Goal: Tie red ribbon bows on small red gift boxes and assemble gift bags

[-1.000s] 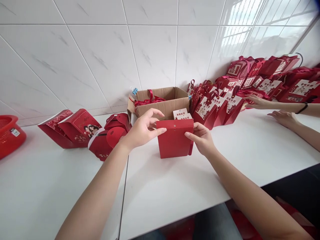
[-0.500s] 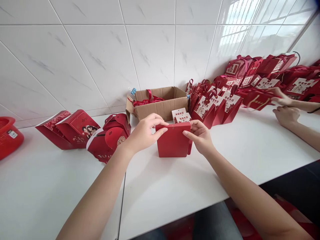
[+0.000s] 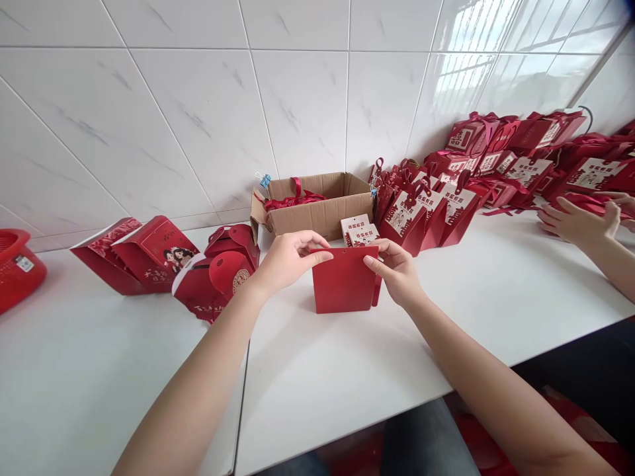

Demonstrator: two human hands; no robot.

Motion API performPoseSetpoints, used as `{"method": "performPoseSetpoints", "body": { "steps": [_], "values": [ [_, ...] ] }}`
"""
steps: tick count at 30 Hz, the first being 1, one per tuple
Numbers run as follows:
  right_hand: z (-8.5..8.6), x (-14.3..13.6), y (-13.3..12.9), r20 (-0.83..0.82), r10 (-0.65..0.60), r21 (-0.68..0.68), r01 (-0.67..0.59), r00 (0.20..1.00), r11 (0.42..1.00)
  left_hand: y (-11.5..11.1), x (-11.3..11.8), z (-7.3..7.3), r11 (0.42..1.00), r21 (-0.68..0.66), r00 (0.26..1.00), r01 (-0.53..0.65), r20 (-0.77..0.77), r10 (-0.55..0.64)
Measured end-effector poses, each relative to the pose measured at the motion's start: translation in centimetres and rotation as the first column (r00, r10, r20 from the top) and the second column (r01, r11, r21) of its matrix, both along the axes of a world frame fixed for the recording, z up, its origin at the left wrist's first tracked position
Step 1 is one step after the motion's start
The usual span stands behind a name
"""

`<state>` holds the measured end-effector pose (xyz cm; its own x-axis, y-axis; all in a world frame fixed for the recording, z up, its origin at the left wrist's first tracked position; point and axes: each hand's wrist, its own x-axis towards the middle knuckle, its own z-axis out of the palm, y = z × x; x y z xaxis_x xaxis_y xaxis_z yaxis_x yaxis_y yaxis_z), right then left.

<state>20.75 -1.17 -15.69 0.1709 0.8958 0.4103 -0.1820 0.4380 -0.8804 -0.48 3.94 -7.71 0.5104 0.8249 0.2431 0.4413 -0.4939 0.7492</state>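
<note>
A plain red paper box (image 3: 344,283) stands upright on the white table, a small hole near its top edge. My left hand (image 3: 294,261) pinches its top left corner between thumb and fingers. At the top right corner, my right hand (image 3: 394,270) grips it the same way, thumb on the near face. A narrow red flap shows at the box's right side. White printed cards (image 3: 361,233) stand just behind it, partly hidden. What is inside the box cannot be seen.
Behind is a cardboard box (image 3: 317,215) with red ribbons. Red gift bags (image 3: 405,215) stand right of it, stacked boxes (image 3: 471,135) beyond. Another person's hands (image 3: 580,221) work at far right. Red boxes (image 3: 159,258) and a red basket (image 3: 20,271) are at left.
The top of the red box now looks like a thin edge instead of a folded strip. At the far right, the other person's hands have moved right, holding a red item.
</note>
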Motion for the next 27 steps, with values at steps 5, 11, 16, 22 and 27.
{"method": "performPoseSetpoints", "body": {
  "steps": [5,11,16,22,27],
  "values": [
    [0.0,0.0,0.1,-0.06,0.042,-0.023,-0.043,0.997,0.999,-0.2,0.5,-0.4,0.994,0.112,1.0,0.001,0.013,-0.003],
    [0.0,0.2,0.0,-0.037,0.029,-0.007,-0.029,0.999,1.0,-0.9,2.1,-1.9,0.941,0.339,0.983,-0.001,0.171,-0.061],
    [-0.1,0.0,-0.2,0.031,0.023,-0.009,-0.022,0.999,1.0,-0.8,2.8,-3.1,0.951,0.305,0.963,-0.052,0.269,-0.034],
    [-0.2,-0.4,-0.4,0.084,0.057,-0.024,-0.055,0.995,0.998,-1.0,2.5,-2.3,0.956,0.293,0.988,0.005,0.147,-0.05],
    [0.1,-0.6,-0.5,0.115,0.028,-0.026,-0.026,0.993,0.999,-1.3,2.7,-2.2,0.962,0.269,0.989,0.044,0.122,-0.079]
  ]
}}
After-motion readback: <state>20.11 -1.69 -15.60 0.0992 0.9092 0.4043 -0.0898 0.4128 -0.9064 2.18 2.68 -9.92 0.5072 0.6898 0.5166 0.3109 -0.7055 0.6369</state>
